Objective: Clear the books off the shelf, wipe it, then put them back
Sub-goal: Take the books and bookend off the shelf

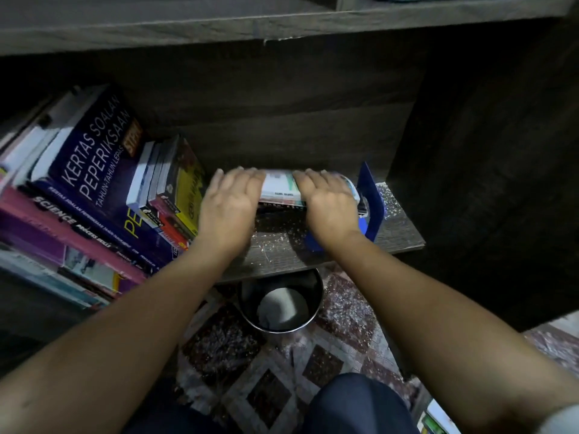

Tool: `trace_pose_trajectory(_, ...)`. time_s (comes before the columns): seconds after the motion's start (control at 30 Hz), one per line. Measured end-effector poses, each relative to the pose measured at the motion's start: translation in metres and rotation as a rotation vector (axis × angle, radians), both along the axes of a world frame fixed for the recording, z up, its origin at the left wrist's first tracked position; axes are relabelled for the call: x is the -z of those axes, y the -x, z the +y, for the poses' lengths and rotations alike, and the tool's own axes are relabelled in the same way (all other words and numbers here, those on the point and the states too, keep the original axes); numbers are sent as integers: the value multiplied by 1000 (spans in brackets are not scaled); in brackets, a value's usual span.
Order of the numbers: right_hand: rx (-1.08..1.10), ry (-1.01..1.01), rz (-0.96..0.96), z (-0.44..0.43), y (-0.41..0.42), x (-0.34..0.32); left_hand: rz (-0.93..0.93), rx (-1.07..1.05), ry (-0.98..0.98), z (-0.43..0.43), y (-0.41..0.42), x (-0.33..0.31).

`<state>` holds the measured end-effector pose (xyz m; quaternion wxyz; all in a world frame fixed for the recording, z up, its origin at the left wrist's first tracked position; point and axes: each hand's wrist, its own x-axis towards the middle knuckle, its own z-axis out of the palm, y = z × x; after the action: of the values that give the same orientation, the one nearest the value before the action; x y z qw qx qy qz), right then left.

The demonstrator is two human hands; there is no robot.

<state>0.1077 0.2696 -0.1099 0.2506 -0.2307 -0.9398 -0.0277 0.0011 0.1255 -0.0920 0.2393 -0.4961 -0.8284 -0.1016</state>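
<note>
1 book stack: lying flat, long axis left-right, toward the shelf's rear right corner. My left hand and right hand press 1 end each, equally near, fingers near-straight.

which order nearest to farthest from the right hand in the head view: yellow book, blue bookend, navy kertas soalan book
1. blue bookend, just right of the right hand
2. yellow book, left, past the left hand
3. navy kertas soalan book, farthest left
</note>
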Motion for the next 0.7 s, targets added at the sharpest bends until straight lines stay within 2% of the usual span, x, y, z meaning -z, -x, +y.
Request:
trace_pose_trajectory(0.1,-53,79,-70,-11,-2,-31,103,-109,46,-5,-13,-34)
trace_pose_trajectory(0.23,-41,100,-132,-28,-20,-58,118,-203,184,-14,-31,-70)
trace_pose_trajectory(0.5,40,305,-301,-63,-117,-85,-218,80,198,-27,-90,-94)
trace_pose_trajectory(0.7,162,489,-396,-61,-216,-66,-194,258,419,2,-180,-79)
